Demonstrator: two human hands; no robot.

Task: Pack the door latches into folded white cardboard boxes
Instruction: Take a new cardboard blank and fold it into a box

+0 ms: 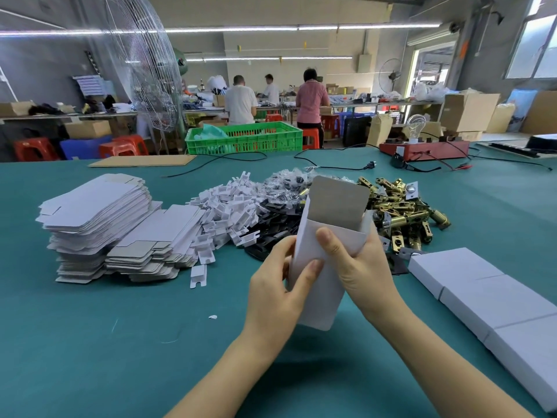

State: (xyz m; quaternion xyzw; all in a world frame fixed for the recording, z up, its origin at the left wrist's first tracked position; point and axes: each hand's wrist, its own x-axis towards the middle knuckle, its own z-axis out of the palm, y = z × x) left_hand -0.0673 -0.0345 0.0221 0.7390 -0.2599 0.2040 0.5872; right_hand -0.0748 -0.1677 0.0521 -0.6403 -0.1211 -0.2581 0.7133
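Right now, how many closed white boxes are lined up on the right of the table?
3 visible, in a row end to end along the right edge of the teal table: far box, middle box, near box. The frame edge cuts the row, so more may be hidden.

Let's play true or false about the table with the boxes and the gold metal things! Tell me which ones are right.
1. Both hands hold the white box. True: the left hand and the right hand grip it.
2. The box's top flap is closed. False: it stands open.
3. The brass door latches lie in a pile beyond the hands. True.
4. The stack of flat cartons is on the person's right. False: it is on the left.
5. The crate behind the table is red. False: it is green.
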